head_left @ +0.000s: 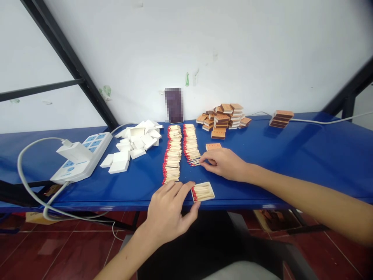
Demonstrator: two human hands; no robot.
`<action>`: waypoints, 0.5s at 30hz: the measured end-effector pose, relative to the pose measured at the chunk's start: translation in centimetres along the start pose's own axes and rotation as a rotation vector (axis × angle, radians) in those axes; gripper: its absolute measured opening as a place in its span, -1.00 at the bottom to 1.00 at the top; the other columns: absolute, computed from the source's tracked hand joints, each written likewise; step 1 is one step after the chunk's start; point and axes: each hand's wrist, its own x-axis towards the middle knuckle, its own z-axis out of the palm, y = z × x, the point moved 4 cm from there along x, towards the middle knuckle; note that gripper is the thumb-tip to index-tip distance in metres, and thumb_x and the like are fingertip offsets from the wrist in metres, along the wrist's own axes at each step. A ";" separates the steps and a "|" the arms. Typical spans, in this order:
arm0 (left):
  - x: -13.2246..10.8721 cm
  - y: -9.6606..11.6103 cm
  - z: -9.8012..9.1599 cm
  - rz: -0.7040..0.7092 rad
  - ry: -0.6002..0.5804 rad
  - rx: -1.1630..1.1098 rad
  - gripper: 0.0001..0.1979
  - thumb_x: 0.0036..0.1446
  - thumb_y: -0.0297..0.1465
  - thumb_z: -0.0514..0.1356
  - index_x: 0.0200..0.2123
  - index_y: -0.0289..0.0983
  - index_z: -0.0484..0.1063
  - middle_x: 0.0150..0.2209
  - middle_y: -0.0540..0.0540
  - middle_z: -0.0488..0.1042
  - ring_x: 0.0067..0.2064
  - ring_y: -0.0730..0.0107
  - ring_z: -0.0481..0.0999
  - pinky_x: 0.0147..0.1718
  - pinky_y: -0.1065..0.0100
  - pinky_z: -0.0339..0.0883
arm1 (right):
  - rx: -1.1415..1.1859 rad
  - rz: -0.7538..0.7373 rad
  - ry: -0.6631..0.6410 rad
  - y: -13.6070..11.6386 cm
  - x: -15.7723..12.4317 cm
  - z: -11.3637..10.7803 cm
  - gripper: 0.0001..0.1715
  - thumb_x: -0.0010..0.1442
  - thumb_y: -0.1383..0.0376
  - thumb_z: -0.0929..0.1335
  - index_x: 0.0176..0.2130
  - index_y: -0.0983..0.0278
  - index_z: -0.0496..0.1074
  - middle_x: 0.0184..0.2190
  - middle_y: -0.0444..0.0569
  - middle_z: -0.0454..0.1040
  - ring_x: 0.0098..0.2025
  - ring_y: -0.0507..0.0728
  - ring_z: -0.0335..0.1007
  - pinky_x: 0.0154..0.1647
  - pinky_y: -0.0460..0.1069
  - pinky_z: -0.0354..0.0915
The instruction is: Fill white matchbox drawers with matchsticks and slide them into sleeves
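Note:
Near the table's front edge, my left hand (170,212) grips a white matchbox tray (213,190) between thumb and fingers. Red-headed matches (204,191) lie side by side in it, heads to the left. My right hand (225,165) is closed in a pinch at the near end of the right row of matches (190,144), its fingertips on the plain wooden ends; how many it grips is hidden. A longer row of matches (172,153) runs parallel on the left, reaching down behind my left fingers. An orange matchbox sleeve (213,146) lies just beyond my right hand.
White empty trays (136,138) are heaped at the left, beside a power strip (84,157) with a plugged-in charger. Orange matchboxes (224,116) are piled at the back right, with a small stack (281,118) farther right. A dark pixelated object (175,105) leans on the wall.

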 end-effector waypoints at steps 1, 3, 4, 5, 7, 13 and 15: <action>0.0 0.0 0.0 0.000 0.000 0.000 -0.69 0.26 -0.28 0.15 0.02 -0.26 0.38 -0.19 -0.12 0.56 -0.19 0.15 0.52 -0.20 0.14 0.43 | 0.002 -0.001 -0.008 0.0 0.0 0.0 -0.87 0.24 0.33 0.33 -0.26 0.26 0.50 -0.54 -0.18 0.34 -0.50 -0.01 0.17 -0.44 -0.09 -0.01; -0.1 0.0 0.1 0.000 -0.003 0.000 -0.70 0.26 -0.28 0.15 0.02 -0.26 0.38 -0.19 -0.13 0.56 -0.19 0.15 0.52 -0.20 0.14 0.43 | 0.007 -0.002 -0.021 0.1 -0.1 0.1 -0.88 0.25 0.32 0.32 -0.27 0.26 0.47 -0.53 -0.18 0.33 -0.49 -0.01 0.17 -0.43 -0.09 -0.01; -0.1 0.0 0.1 -0.001 -0.005 0.000 -0.69 0.26 -0.28 0.15 0.02 -0.26 0.38 -0.19 -0.13 0.56 -0.19 0.15 0.52 -0.20 0.14 0.43 | 0.009 -0.001 -0.024 0.1 -0.1 0.1 -0.89 0.25 0.32 0.31 -0.27 0.26 0.46 -0.53 -0.18 0.32 -0.49 0.00 0.17 -0.43 -0.09 -0.01; -0.1 0.0 0.1 -0.002 -0.006 0.001 -0.69 0.26 -0.27 0.15 0.02 -0.26 0.37 -0.19 -0.14 0.56 -0.19 0.15 0.52 -0.20 0.14 0.43 | 0.013 -0.001 -0.026 0.1 -0.1 0.1 -0.89 0.25 0.32 0.31 -0.27 0.26 0.44 -0.53 -0.19 0.32 -0.49 0.00 0.17 -0.43 -0.09 -0.01; -0.1 0.0 0.1 -0.004 -0.005 0.003 -0.69 0.26 -0.27 0.15 0.02 -0.26 0.37 -0.19 -0.14 0.56 -0.19 0.14 0.53 -0.20 0.14 0.43 | 0.022 -0.002 -0.020 0.1 -0.1 0.0 -0.91 0.25 0.33 0.30 -0.27 0.26 0.42 -0.52 -0.19 0.32 -0.49 0.00 0.16 -0.43 -0.09 -0.02; 0.0 -0.1 0.1 -0.004 -0.009 0.004 -0.70 0.26 -0.28 0.15 0.02 -0.25 0.37 -0.19 -0.13 0.57 -0.18 0.13 0.53 -0.18 0.13 0.43 | 0.036 -0.013 -0.011 -0.5 -0.2 0.0 -0.92 0.24 0.31 0.32 -0.27 0.26 0.42 -0.54 -0.20 0.30 -0.49 -0.01 0.16 -0.43 -0.09 -0.02; 0.0 -0.1 0.2 -0.005 -0.011 0.003 -0.70 0.26 -0.28 0.15 0.02 -0.25 0.37 -0.18 -0.13 0.56 -0.18 0.13 0.53 -0.18 0.14 0.42 | 0.036 -0.006 -0.013 -0.5 -0.2 0.1 -0.92 0.24 0.30 0.33 -0.27 0.26 0.43 -0.55 -0.21 0.30 -0.50 -0.01 0.16 -0.44 -0.09 -0.02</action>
